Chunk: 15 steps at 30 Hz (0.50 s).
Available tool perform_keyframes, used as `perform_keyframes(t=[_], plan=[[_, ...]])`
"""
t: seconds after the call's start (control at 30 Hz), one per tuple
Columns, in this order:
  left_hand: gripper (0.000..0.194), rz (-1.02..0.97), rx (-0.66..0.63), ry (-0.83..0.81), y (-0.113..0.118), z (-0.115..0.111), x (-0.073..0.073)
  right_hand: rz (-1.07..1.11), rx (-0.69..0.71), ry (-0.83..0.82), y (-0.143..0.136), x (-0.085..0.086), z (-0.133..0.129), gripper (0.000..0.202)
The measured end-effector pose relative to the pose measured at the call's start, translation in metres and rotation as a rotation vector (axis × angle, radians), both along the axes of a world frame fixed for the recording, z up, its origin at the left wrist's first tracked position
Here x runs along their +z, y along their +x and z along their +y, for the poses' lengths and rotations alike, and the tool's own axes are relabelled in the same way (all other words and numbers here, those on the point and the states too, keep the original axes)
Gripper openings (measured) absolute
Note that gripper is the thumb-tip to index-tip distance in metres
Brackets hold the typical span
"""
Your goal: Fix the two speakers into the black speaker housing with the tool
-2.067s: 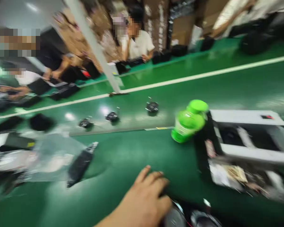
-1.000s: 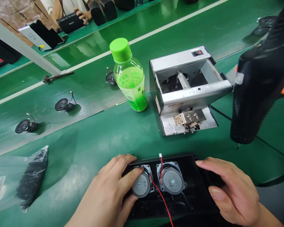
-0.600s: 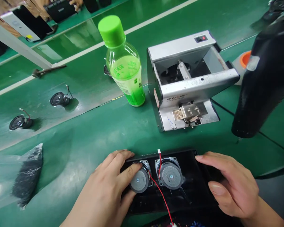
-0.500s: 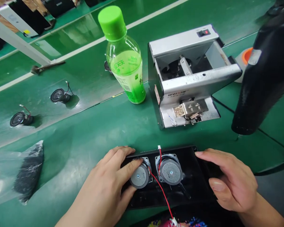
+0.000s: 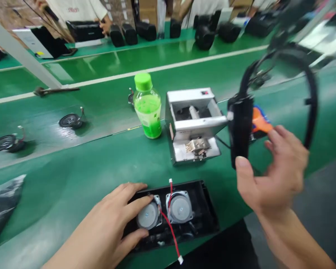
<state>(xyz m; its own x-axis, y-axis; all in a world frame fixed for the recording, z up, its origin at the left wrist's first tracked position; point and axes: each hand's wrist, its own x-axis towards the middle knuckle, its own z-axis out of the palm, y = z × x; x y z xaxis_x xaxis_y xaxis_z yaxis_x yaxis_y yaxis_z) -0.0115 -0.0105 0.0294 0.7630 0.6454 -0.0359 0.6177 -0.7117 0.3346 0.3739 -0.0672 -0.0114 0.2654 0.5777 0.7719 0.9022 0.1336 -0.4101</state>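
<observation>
– Screwdriver (image 5: 240, 130) first: it hangs upright beside your right hand (image 5: 274, 168), bit end down, cable (image 5: 310, 93) looping above. That hand is open, thumb and fingers apart, and closed on nothing. Whether the thumb touches the barrel, I cannot tell.

– So how should I take it?

– I'd wrap the barrel low and square, so the bit stays vertical when you bring it across. A tilted bit would likely skate off a screw head. Watch that the cable doesn't drag over the screw feeder (image 5: 193, 127) or knock the green bottle (image 5: 148, 108).

– And my left hand (image 5: 109, 228)?

– It lies flat with fingers spread, pressing on the left speaker driver (image 5: 147, 216), not gripping it. That looks right to me. Press straight down so the driver sits level in its seat.

– Where is the housing, exactly?

– The black speaker housing (image 5: 204, 209) lies on the green bench at the near edge, in front of you, well short of the feeder. Open side up, both drivers magnet-up, the right speaker driver (image 5: 180, 207) just beside the left.

– Its long axis?

– Left to right across you, the right end angled a little away. The red wire (image 5: 168, 224) trails from between the drivers toward you, past the near rim. I'd nudge it clear of the screw corners.
</observation>
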Motion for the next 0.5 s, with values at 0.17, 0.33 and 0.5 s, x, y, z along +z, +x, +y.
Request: perform_keyframes(t=[0.17,0.33,0.5], plan=[[0.057,-0.058,0.003,0.113,-0.017,0.002,-0.028,0.217,0.152,-0.263,0.014,0.020,0.039,0.067],[0.055,-0.113,0.061,0.031,-0.007,0.000,-0.022,0.490,0.403,-0.317,0.025,0.029,0.052,0.041],[0.057,-0.152,0.083,0.013,0.019,-0.009,-0.012,0.652,0.518,-0.075,0.023,0.069,0.041,0.046]])
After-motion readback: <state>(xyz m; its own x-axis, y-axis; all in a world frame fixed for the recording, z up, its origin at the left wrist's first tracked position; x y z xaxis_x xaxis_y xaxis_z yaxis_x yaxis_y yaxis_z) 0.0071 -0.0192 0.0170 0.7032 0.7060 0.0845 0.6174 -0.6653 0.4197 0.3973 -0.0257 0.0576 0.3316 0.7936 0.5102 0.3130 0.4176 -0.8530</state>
